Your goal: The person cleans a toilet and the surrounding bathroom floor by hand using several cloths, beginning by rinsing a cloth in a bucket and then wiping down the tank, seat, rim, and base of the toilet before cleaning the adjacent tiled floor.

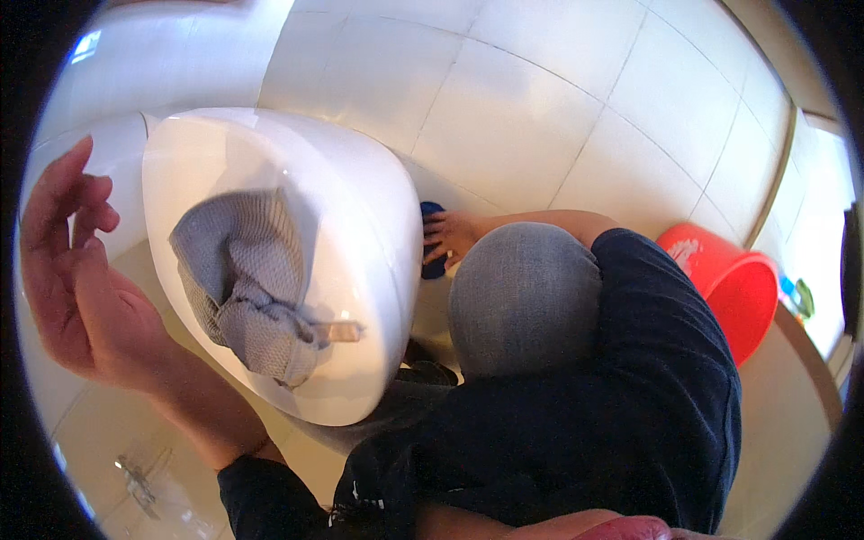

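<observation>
A white toilet [364, 223] stands before me, its smooth top facing up. On it lies a crumpled grey knitted towel [263, 317], with a small tan tab [345, 331] at its near end. My left hand [101, 304] is raised beside the toilet's left side, fingers loosely curled and holding nothing. Low at the toilet's right side, my right hand [453, 236] reaches down past my knee. Its spread fingers lie over a dark blue object [434, 264], partly hidden by the toilet; its kind and any grip on it are unclear.
My bent knee [526, 304] in grey trousers is close to the toilet. A red plastic bucket [739, 297] lies tilted at my right, by a raised sill [810, 364]. Large pale tiles [520, 121] spread beyond the toilet. A metal fitting [138, 486] shows at lower left.
</observation>
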### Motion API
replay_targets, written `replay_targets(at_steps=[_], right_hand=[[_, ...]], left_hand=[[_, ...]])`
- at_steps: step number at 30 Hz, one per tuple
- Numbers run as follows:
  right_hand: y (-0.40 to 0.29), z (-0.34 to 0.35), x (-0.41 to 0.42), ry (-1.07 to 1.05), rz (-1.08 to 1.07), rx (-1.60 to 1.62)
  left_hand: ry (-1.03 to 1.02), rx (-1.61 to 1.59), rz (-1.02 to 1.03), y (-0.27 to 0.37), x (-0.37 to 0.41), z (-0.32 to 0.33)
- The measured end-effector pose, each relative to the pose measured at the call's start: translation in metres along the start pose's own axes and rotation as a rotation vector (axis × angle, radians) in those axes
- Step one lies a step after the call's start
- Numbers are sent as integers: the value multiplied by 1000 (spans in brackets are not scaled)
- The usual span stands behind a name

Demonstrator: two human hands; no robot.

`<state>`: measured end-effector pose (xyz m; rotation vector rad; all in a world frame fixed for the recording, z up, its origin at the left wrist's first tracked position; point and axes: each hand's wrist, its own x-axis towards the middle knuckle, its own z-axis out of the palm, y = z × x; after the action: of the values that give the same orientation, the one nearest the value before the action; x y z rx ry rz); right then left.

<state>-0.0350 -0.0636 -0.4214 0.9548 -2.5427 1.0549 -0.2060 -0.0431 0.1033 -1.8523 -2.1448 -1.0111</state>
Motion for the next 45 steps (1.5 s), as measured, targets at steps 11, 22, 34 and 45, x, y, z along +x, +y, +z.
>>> replay_targets(at_steps=[11,22,34,45], right_hand=[[136,-239,-121,84,1155,-601],[151,-225,-171,299,1339,-729],[40,-237,-248,-21,1189,-502],[170,-256,-103,623,1512,-379]], left_hand=[[219,37,-64,-1,3,45],[122,-115,-267,-50,37,97],[101,-245,-344,-77,29,85],[60,-275,-368,-94,24,74]])
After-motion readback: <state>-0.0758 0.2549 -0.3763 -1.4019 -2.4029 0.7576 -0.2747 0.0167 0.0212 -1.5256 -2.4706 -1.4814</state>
